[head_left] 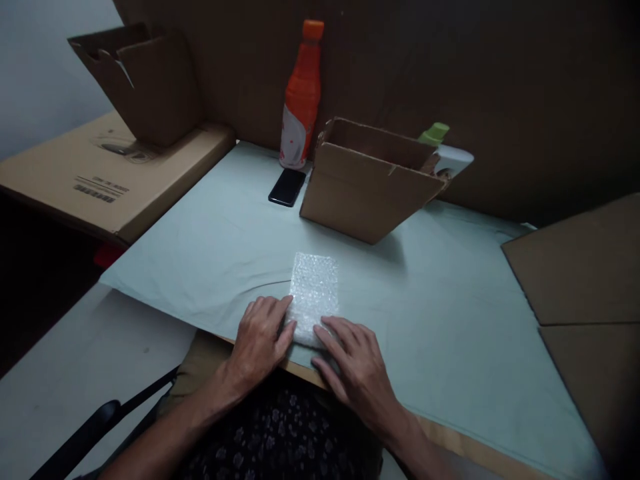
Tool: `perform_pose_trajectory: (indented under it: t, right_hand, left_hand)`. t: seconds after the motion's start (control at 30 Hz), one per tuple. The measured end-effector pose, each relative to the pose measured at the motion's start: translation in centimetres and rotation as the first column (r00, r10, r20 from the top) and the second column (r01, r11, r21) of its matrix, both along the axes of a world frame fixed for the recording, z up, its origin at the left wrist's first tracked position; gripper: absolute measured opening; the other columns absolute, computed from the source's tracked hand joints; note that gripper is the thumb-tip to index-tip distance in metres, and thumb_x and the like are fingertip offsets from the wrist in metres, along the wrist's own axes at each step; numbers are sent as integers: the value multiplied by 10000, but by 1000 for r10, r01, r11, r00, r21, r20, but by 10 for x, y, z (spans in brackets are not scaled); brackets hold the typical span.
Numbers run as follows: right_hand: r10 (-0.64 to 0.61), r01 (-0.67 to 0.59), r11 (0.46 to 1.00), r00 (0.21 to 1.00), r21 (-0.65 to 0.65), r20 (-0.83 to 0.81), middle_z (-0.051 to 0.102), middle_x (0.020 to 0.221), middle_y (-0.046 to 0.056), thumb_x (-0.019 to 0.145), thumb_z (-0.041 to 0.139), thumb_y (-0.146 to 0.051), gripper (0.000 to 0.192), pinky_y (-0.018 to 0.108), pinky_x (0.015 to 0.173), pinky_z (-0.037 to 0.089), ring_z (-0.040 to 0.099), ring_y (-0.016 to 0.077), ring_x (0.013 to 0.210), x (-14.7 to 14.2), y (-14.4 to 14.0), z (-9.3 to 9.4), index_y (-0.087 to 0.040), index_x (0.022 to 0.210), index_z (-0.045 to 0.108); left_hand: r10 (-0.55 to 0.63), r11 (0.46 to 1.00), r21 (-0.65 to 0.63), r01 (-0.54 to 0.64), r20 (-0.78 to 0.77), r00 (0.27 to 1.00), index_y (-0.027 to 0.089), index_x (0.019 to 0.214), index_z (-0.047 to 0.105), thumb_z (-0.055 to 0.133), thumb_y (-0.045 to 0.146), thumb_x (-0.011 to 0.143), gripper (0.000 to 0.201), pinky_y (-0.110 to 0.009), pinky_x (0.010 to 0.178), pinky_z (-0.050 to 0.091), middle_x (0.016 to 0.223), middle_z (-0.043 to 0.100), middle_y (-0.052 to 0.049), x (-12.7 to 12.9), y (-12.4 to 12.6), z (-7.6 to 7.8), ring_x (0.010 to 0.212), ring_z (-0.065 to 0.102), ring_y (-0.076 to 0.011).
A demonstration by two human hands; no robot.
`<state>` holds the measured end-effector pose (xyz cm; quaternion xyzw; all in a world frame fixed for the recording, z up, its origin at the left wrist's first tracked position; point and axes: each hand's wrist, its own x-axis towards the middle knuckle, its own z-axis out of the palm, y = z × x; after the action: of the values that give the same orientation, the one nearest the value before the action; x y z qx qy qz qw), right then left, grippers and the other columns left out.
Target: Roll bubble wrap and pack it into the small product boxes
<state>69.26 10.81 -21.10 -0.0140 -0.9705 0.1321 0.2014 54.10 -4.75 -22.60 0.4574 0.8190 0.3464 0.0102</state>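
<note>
- Since bubble wrap (pixel 315 287) lies flat by the table edge (pixel 306 374), it's within easy reach.
- Left hand (pixel 261 335) at its 8 o'clock touches it, likely steadying; can't tell if pinching.
- Right hand (pixel 357 357) at 5, on its corner; grip also unclear.
- Carton (pixel 357 190) at 1, phone (pixel 287 187) at 11, probably spaced off for room.

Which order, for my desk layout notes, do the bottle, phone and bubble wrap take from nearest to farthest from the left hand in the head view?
1. Bubble wrap: right at the fingers of the left hand.
2. Phone: lying beyond the wrap.
3. Bottle: standing just behind the phone.
</note>
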Motion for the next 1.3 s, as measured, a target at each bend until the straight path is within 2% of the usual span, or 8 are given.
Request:
perform_pose_trajectory:
  t: [0.13,0.3,0.6,0.7,0.8,0.97,1.17,1.3]
  right_hand:
    - [30,-29,993,1000,-115,2,731,1164,106,961,523,-136,353,439,880,520,664,251,1055,-7,5,-3,-201,1304,579]
    - [41,-7,953,994,-302,105,748,1112,68,996,541,-275,313,393,829,550,687,212,950,-7,9,3,-229,1305,569]
    - [-4,-8,994,995,111,103,653,1284,165,942,563,-219,359,495,902,485,585,324,1149,-29,5,10,-175,1297,587]
    - [14,-21,999,987,38,161,700,1197,145,954,502,-164,345,465,840,516,629,296,1056,-47,16,7,-183,1284,601]
    - [-14,36,983,992,-181,125,721,1186,110,957,519,-199,346,462,873,533,660,272,1037,-57,27,7,-213,1293,604]
    - [20,135,757,973,-639,229,723,1199,76,982,533,-333,323,374,833,576,693,222,1002,-48,18,20,-235,1274,630]
    - [26,131,657,980,-742,196,664,1297,125,880,677,-455,481,416,947,545,647,267,1139,-26,23,27,-220,1297,640]
    - [173,129,474,956,-871,235,722,1150,93,786,765,-481,580,342,837,563,686,245,999,-23,29,31,-200,1282,654]
  left_hand:
    - [-118,984,134,115,16,993,184,1397,463,618,273,920,509,-486,1036,440,1332,562,-149,6,-11,7,1242,503,-300]
    - [-195,972,168,167,168,966,222,1425,438,510,139,945,492,-419,942,481,1148,657,-88,14,-20,12,1073,577,-233]
    - [72,997,-16,-71,43,996,146,1298,577,576,302,945,385,-479,919,471,1040,680,-113,-28,22,0,993,580,-276]
    - [129,982,98,-161,277,952,165,1338,537,580,344,935,443,-475,949,483,1126,652,-113,-21,14,3,1033,589,-257]
    - [87,937,197,-287,666,741,170,1459,381,581,381,918,614,-442,962,510,1261,609,-145,-5,0,5,1078,619,-235]
    - [-147,921,250,-297,932,331,121,1565,91,617,330,855,908,-399,1041,486,1385,566,-205,11,-3,12,1211,611,-244]
    - [-155,953,250,-171,889,432,181,1596,128,579,267,877,853,-322,923,527,1149,664,-101,17,6,24,999,651,-179]
    - [-194,976,216,13,847,495,223,1610,91,580,238,883,876,-322,884,536,1052,660,-60,26,11,19,900,640,-165]
